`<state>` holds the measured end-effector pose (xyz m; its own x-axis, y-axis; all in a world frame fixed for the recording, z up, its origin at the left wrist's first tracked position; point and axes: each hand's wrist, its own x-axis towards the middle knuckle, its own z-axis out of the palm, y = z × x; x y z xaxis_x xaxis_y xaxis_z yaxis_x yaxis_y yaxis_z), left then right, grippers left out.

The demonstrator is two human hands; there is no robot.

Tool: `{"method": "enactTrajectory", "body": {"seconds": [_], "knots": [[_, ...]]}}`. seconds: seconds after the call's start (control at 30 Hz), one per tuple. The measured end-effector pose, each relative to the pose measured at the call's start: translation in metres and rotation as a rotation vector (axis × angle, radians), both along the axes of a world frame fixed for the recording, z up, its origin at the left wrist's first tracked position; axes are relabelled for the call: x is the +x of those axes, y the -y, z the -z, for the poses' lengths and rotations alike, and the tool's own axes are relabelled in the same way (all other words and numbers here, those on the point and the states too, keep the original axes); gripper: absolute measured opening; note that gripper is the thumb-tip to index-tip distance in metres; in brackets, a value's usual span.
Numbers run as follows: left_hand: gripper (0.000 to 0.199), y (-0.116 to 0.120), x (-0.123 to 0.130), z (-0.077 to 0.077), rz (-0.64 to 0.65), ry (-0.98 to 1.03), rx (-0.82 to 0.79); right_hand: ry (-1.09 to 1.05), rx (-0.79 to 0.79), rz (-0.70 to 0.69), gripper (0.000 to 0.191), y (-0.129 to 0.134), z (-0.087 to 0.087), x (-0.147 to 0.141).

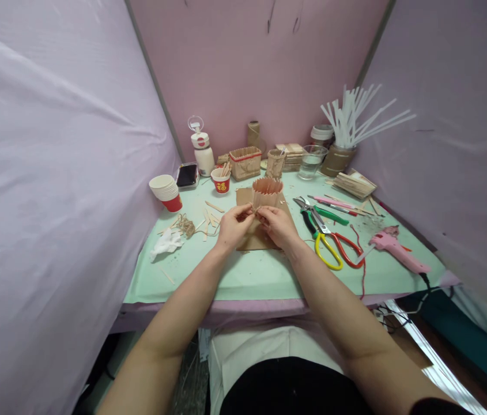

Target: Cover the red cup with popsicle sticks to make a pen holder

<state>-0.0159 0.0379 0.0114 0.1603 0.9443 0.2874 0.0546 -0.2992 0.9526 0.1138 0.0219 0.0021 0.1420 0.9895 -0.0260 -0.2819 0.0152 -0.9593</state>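
Observation:
Both hands meet at the front of a round wooden-stick container (268, 193), which stands on a brown cardboard piece (250, 242). The fingers of my left hand (237, 223) are pinched together just below the container's front edge. Close beside it, my right hand (275, 225) is pinched too, with its fingertips almost touching the left ones. Whatever lies between the fingertips is too small to tell. A thin twine runs from a tangled bundle (185, 225) on the left toward my left hand.
Stacked paper cups (166, 192) and a crumpled tissue (166, 244) lie left. Scissors (327, 236), pliers (312, 216) and a pink glue gun (399, 251) lie right. Behind stand a rectangular stick basket (245, 163), a water cup (310, 163) and a bottle (203, 154).

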Motion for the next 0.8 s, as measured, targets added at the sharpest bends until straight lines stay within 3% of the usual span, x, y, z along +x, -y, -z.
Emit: {"method": "enactTrajectory", "body": {"seconds": [0.17,0.37,0.6,0.7,0.8], "knots": [[0.029,-0.004,-0.001,0.003,0.051,0.134,-0.203,0.091,-0.008,0.069,0.021,0.002,-0.001,0.0],[0.03,-0.01,-0.001,0.007,0.108,0.287,-0.308,0.154,0.026,0.089,0.023,0.006,-0.006,0.0],[0.026,-0.007,-0.004,-0.003,0.19,0.41,-0.454,0.201,0.053,0.092,0.027,0.01,-0.01,0.0],[0.021,-0.009,-0.007,-0.005,0.254,0.483,-0.58,0.255,0.159,0.106,0.024,0.011,-0.012,-0.001],[0.013,-0.012,-0.009,-0.005,0.286,0.513,-0.655,0.398,0.376,0.145,0.014,0.01,-0.011,0.0]]}}
